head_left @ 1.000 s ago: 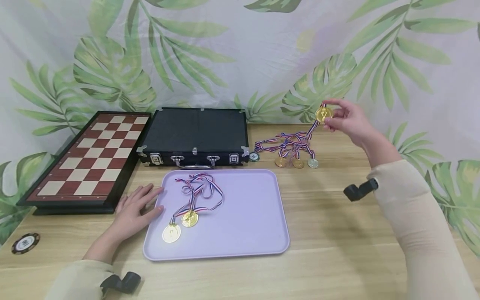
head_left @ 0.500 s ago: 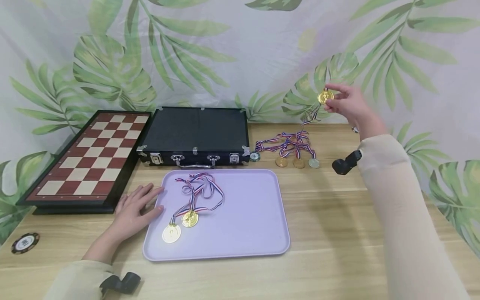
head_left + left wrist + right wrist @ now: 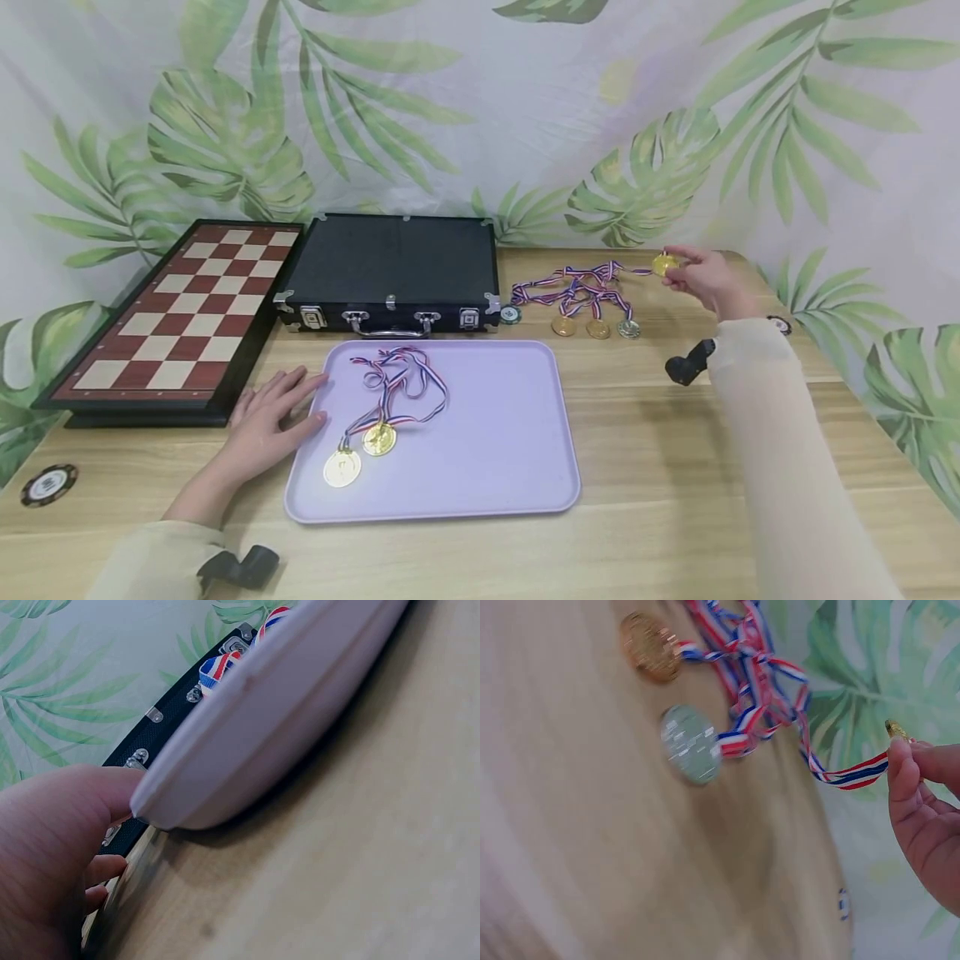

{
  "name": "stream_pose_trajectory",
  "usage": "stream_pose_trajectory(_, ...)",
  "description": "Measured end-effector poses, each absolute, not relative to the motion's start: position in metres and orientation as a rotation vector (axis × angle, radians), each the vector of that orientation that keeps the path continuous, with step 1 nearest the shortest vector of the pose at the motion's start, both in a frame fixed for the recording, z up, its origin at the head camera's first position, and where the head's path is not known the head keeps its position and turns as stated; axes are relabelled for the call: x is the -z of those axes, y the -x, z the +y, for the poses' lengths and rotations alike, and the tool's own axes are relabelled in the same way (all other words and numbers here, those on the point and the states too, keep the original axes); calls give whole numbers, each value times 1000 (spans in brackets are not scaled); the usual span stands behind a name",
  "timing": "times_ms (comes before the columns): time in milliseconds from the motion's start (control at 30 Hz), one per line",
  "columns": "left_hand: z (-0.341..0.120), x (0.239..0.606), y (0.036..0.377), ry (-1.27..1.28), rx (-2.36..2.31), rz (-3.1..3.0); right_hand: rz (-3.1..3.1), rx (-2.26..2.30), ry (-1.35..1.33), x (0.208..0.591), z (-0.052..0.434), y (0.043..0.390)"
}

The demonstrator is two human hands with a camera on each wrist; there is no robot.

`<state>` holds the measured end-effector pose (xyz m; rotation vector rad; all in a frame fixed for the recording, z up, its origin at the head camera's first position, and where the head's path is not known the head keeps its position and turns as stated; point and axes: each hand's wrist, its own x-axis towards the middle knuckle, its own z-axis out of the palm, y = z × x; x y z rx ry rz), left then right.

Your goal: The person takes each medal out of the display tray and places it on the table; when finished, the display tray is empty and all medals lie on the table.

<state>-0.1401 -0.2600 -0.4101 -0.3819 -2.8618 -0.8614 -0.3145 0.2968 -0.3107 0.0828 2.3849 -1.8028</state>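
1. A poker chip [image 3: 49, 484] lies at the table's [image 3: 675, 467] left edge, near the front, with the chessboard [image 3: 180, 317] behind it toward the back left corner.
2. The left hand [image 3: 268, 423] lies flat on the table, fingers straight and slightly spread, fingertips touching the tray's [image 3: 495, 467] left rim. It holds nothing; the left wrist view shows the thumb [image 3: 82, 802] against the rim [image 3: 247, 742].
3. The lavender tray sits at the middle of the table near the front edge. Two gold medals [image 3: 360, 450] with striped ribbons [image 3: 397, 379] lie in its left half, so by my reading two medals are already sorted onto it.
4. Behind the tray, a closed black case [image 3: 390, 271] stands toward the back edge, a small green chip [image 3: 510, 314] at its right front corner.
5. To the right of the case, near the back edge, lies a tangle of ribbons [image 3: 577, 283] with three medals [image 3: 596, 327], two gold or bronze and one silvery. These are judged to be what is left.
6. The right hand [image 3: 705, 279] pinches a gold medal [image 3: 663, 264] between thumb and fingertips, low over the table toward the back right corner. Its ribbon [image 3: 847, 774] runs taut back into the tangle, so this fourth medal is not yet free.
7. Another chip [image 3: 780, 324] lies at the right edge, partly hidden by the sleeve.
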Motion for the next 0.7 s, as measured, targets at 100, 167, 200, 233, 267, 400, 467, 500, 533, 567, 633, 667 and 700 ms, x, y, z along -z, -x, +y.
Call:
stream_pose_trajectory(100, -260, 411, 140, 382, 857, -2866, 2350, 1780, -75, 326, 303, 308)
stream_pose_trajectory(167, -260, 411, 140, 384, 851, -2866, 2322, 1775, -80, 335, 307, 303)
stream_pose_trajectory(200, -260, 411, 140, 385, 850, -2865, 2305, 1775, -83, 339, 309, 300)
stream_pose_trajectory(233, -260, 411, 140, 387, 850, -2863, 2295, 1771, -86, 344, 310, 298)
stream_pose_trajectory(267, -260, 411, 140, 387, 850, -2861, 2293, 1757, -87, 348, 311, 296)
stream_pose_trajectory(400, -260, 410, 139, 383, 854, -2858, 2300, 1709, -108, 364, 313, 288)
stream_pose_trajectory(467, -260, 409, 139, 379, 855, -2861, 2312, 1679, -119, 371, 314, 285)
stream_pose_trajectory(500, -260, 409, 139, 379, 855, -2863, 2324, 1666, -125, 373, 314, 283)
stream_pose_trajectory(533, -260, 409, 139, 378, 856, -2865, 2335, 1651, -124, 376, 315, 282)
stream_pose_trajectory(567, -260, 409, 139, 377, 855, -2866, 2347, 1640, -125, 378, 314, 280)
stream_pose_trajectory(633, -260, 408, 139, 376, 851, -2871, 2379, 1622, -117, 381, 315, 279)
stream_pose_trajectory(667, -259, 408, 139, 375, 850, -2873, 2401, 1611, -107, 381, 314, 278)
stream_pose_trajectory(700, -259, 408, 139, 376, 850, -2873, 2418, 1606, -103, 382, 314, 277)
